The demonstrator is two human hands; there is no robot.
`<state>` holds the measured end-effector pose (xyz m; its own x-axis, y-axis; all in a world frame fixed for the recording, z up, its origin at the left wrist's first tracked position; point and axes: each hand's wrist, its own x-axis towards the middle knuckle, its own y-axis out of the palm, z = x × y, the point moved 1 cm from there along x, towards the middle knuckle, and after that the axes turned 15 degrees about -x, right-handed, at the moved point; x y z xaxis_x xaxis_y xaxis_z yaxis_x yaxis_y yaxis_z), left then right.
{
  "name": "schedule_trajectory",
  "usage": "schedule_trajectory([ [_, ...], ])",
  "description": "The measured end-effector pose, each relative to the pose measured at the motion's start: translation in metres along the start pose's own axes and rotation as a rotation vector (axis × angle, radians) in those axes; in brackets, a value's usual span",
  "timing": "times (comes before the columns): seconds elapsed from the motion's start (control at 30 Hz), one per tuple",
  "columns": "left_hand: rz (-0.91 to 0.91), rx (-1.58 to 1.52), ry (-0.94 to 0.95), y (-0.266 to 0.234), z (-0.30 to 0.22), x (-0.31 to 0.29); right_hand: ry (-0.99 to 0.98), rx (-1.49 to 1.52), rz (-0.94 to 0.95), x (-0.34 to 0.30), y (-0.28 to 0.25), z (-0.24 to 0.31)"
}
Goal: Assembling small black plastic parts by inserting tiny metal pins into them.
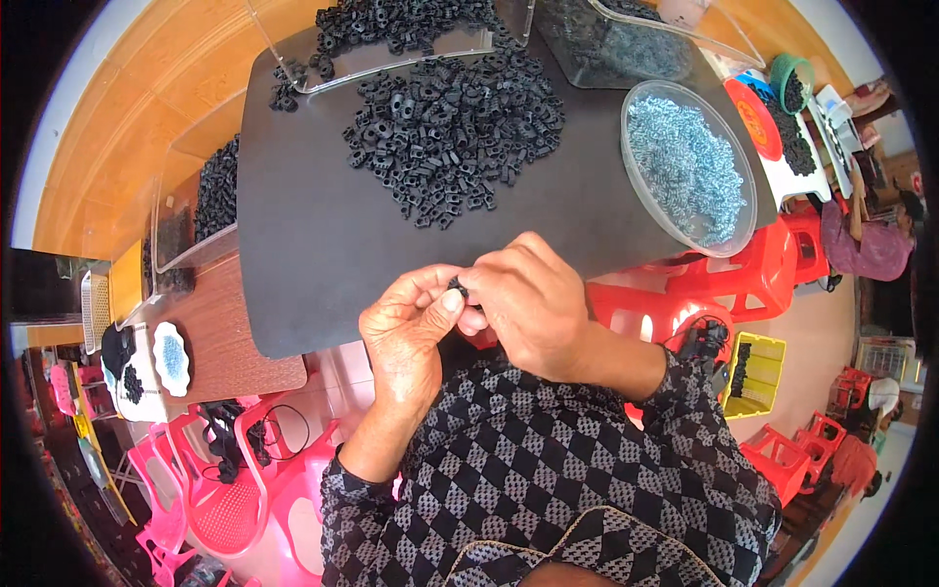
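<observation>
Close in front of my chest, a small black plastic part (457, 287) is pinched between the fingertips of both hands. My left hand (406, 328) grips it with thumb and index finger. From the other side my right hand (528, 303) closes on it, and its curled fingers hide most of the part. Beyond my hands, a heap of similar black plastic parts (455, 127) lies on the dark tabletop (303, 235). At the right edge of the table stands a round clear tub (641, 196) of small shiny bluish pieces, which look like springs (690, 161).
Clear plastic bins (391, 68) with more black parts stand at the far side and left (196, 245). Red stools (743, 274) and a yellow crate (758, 377) are on the right. Pink chairs (225, 499) stand lower left. Another person (866, 240) sits far right.
</observation>
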<state>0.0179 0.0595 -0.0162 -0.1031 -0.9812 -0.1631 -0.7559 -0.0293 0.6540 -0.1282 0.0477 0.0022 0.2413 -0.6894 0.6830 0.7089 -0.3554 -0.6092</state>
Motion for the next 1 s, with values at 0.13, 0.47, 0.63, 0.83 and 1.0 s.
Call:
schedule_trajectory([
  [0.13, 0.007, -0.015, 0.009, -0.003, 0.0, 0.0, 0.02, -0.014, 0.054, -0.003, -0.003, 0.0],
  [0.47, 0.014, -0.007, -0.015, -0.005, -0.006, 0.006, 0.17, -0.415, 0.085, 0.007, 0.006, -0.057],
  [0.63, 0.008, 0.016, -0.015, -0.005, -0.006, 0.007, 0.131, -0.534, 0.141, 0.01, 0.017, -0.056],
  [0.83, 0.03, 0.033, 0.001, -0.003, -0.007, 0.009, 0.162, -0.503, 0.132, 0.009, 0.016, -0.059],
  [1.0, 0.02, 0.008, -0.031, -0.002, -0.008, 0.011, 0.212, -0.294, 0.118, 0.01, 0.002, -0.051],
])
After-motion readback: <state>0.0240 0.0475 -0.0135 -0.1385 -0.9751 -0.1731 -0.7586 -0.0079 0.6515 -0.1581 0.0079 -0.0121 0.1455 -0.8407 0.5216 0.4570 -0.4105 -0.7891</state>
